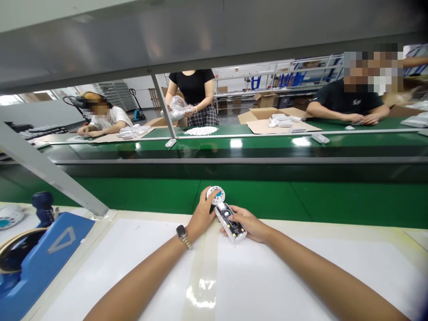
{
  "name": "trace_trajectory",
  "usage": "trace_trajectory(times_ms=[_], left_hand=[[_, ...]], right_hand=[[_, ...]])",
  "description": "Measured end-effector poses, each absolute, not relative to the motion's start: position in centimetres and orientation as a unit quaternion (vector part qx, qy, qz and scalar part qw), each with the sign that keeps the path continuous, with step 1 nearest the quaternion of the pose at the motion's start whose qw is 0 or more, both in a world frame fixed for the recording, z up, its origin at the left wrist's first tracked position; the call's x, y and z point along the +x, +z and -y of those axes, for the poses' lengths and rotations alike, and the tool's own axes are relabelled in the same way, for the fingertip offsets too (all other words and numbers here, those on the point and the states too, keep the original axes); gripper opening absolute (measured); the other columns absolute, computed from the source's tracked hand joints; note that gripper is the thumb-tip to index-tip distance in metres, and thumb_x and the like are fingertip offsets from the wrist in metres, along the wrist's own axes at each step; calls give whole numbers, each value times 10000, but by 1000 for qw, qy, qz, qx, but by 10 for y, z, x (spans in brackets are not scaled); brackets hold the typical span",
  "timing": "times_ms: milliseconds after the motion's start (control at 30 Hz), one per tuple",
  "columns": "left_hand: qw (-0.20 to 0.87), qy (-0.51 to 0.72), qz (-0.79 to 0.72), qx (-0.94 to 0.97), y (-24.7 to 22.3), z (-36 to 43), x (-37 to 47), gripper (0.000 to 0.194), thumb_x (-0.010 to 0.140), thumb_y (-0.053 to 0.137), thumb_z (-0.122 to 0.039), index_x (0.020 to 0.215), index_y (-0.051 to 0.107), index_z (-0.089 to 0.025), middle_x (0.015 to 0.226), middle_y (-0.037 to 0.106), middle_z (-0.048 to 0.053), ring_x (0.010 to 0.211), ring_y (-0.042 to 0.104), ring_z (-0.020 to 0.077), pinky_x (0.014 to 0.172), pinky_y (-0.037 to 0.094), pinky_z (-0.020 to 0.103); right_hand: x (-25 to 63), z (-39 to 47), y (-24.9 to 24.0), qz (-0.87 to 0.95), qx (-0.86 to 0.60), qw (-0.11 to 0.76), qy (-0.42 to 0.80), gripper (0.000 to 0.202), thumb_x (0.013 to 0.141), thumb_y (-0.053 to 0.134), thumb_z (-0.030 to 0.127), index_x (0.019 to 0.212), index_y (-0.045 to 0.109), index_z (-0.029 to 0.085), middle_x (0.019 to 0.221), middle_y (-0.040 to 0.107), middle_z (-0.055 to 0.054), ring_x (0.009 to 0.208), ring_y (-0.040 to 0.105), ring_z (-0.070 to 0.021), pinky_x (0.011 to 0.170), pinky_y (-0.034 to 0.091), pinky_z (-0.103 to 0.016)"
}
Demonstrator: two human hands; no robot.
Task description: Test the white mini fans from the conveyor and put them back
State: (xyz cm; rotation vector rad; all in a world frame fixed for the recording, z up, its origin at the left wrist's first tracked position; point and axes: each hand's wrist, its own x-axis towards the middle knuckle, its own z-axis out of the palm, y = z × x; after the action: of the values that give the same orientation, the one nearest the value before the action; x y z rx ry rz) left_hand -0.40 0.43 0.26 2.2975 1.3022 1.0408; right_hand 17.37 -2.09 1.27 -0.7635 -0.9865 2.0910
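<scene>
White disc (220, 195) and black-and-clear gadget (232, 226) are right of the tape dispenser (53, 256): left hand's (201, 216) fingers hold the disc, right hand's (253, 225) fingers hold the gadget.

White wall (144, 89), grey floor (229, 117)

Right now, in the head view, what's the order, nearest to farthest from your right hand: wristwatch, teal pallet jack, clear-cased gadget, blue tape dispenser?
1. Clear-cased gadget: in the right hand
2. Wristwatch: just left
3. Blue tape dispenser: lower left
4. Teal pallet jack: far background
</scene>
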Motion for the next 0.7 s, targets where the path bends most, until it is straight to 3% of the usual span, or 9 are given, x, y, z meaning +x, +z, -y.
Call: trace_trajectory(times_ms=[200, 700], left_hand=[[156, 358, -455, 801, 5, -3, -3, 552, 805, 451, -67, 1303, 333, -276, 1390, 229, 82, 1240, 358, 236, 1019, 354, 408], [178, 353, -449, 802, 3, -4, -5, 537, 821, 428, -109, 1322, 308, -262, 1408, 197, 94, 1214, 385, 246, 966, 412, 394]], right_hand=[[174, 20, 8, 388, -297, 356, 796, 424, 709, 629, 235, 1092, 455, 183, 859, 632, -47, 682, 673, -201, 691, 517, -378], [174, 23, 12, 392, -305, 361, 789, 507, 664, 695, 367, 1081, 468, 192, 878, 611, -50, 683, 660, -209, 705, 498, -411]])
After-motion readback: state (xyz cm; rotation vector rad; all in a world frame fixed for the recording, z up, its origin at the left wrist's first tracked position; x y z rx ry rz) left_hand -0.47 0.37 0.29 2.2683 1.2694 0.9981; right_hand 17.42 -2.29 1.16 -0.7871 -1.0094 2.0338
